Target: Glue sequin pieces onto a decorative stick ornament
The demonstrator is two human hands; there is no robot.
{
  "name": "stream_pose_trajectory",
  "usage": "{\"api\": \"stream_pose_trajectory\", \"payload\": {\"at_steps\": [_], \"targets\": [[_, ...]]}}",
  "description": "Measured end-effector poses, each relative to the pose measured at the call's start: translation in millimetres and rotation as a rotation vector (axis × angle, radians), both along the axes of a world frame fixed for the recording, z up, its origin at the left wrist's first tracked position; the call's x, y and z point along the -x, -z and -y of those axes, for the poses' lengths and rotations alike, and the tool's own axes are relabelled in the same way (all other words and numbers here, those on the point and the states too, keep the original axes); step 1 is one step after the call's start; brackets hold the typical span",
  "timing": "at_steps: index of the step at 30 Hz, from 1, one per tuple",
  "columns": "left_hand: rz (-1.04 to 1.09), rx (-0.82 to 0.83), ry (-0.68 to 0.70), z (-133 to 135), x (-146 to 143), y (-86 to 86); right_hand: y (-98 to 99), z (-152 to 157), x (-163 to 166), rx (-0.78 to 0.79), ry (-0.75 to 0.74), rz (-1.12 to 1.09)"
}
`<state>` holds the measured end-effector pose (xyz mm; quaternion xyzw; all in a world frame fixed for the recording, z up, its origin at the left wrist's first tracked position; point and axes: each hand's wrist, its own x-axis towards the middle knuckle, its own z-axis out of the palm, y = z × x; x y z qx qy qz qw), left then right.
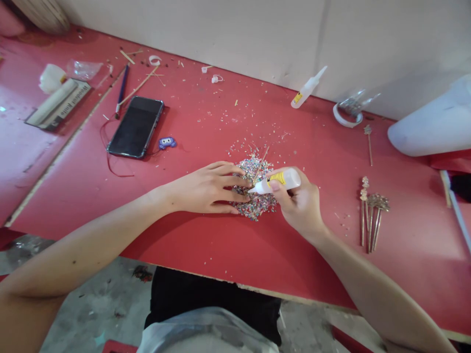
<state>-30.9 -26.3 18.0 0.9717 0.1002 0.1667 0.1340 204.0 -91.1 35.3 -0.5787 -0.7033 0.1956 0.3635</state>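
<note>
My right hand (303,203) is closed around a small white glue bottle (290,178) with a yellow label. The bottle is tilted, its nozzle pointing left and down close to the fingertips of my left hand (217,189). That hand lies palm down with its fingers spread over the left side of a pile of small multicoloured sparkly pieces (253,211). A thin stick (262,162) slants up out of the pile between the hands; its lower end is hidden by the fingers and nozzle.
A phone (136,127) and a purple charm (168,142) lie left on the red table (206,240). Another glue bottle (308,88) rests against the back wall, near a tape roll (348,115). Several decorated hair sticks (373,220) lie right. A large white container (430,122) is behind them.
</note>
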Motion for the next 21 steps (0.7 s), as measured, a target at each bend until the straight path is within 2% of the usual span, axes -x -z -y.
{"api": "stream_pose_trajectory", "payload": {"at_steps": [8, 21], "targets": [[-0.008, 0.014, -0.001, 0.9, 0.3, -0.4, 4.4, 1.3, -0.8, 0.009, 0.017, -0.089], [-0.003, 0.004, 0.008, 0.8, 0.0, 0.3, 5.3, 5.6, 3.5, -0.016, 0.021, -0.072]]}}
